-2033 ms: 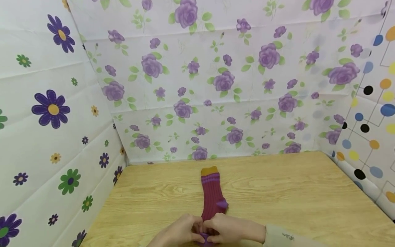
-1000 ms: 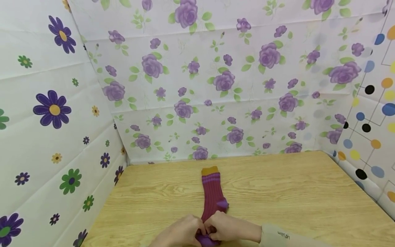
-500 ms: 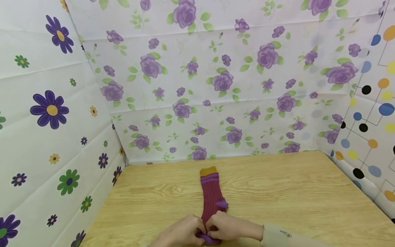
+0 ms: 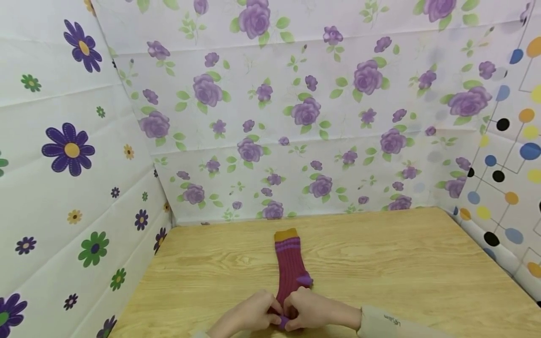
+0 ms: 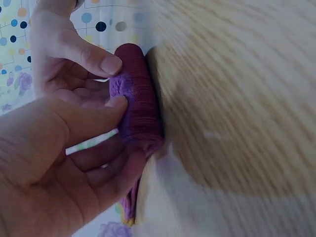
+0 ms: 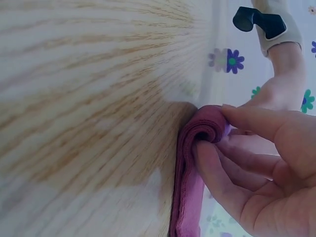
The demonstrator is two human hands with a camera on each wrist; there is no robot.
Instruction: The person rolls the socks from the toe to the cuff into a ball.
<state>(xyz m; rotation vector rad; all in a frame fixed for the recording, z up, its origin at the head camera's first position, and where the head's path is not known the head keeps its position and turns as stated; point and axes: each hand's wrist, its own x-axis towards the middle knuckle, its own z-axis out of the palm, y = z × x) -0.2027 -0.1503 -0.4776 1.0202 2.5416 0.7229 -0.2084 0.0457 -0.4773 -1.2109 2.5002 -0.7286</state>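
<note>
A maroon ribbed sock (image 4: 289, 267) with a yellow cuff, purple stripes and a purple heel lies lengthwise on the wooden table, cuff pointing away. Its near end is turned over into a thick roll (image 5: 140, 103), whose spiral edge shows in the right wrist view. My left hand (image 4: 255, 311) pinches one side of this roll, thumb on the near face. Opposite it, my right hand (image 4: 310, 309) pinches the other side, with a finger at the roll's inner fold. The two hands are almost touching, and part of the roll is hidden behind the fingers.
The wood-grain table (image 4: 380, 263) reaches back to a flowered sheet (image 4: 338, 117) hung behind it. Side sheets enclose it, one with daisies (image 4: 72, 150) at left, one with coloured dots (image 4: 503, 176) at right. A dark strap-mounted device (image 6: 259, 22) sits on the left wrist.
Over the past second the purple toe has been folded under the fingers into a tighter roll, so less purple shows now. Both hands stay in nearly the same spot.
</note>
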